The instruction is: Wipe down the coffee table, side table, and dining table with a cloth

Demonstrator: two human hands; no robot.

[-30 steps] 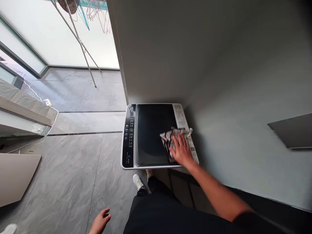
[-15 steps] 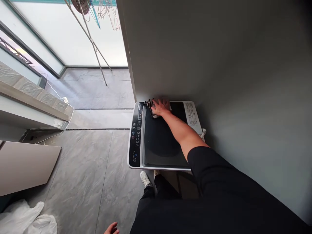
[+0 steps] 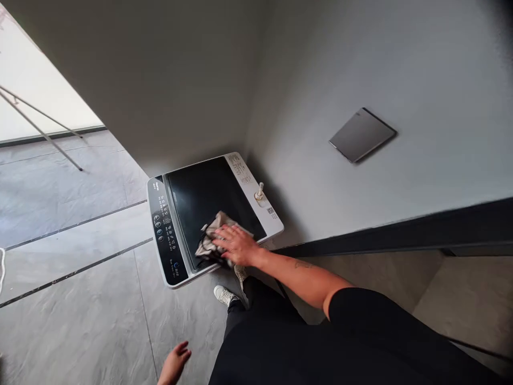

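Note:
A top-loading washing machine [image 3: 240, 176] with a dark glass lid stands in the corner against grey walls. My right hand [image 3: 237, 245] lies flat, fingers stretched out, pressing a crumpled beige and dark cloth [image 3: 211, 239] onto the near part of the lid. Down by my hip at the bottom edge, my left hand [image 3: 175, 364] hangs free with its fingers loosely apart and nothing in it. The machine's black control strip [image 3: 162, 232] runs along its left side.
A water inlet fitting [image 3: 260, 192] sticks up on the machine's right rim. A grey panel [image 3: 362, 135] is set in the right wall. Grey floor tiles spread to the left, with a drying rack's metal legs [image 3: 40, 125] by the bright window. My white shoes [image 3: 224, 294] stand beside the machine.
My right hand has slid the cloth from the lid's far left corner back to its near edge. The view has swung to the right, showing more of the right wall.

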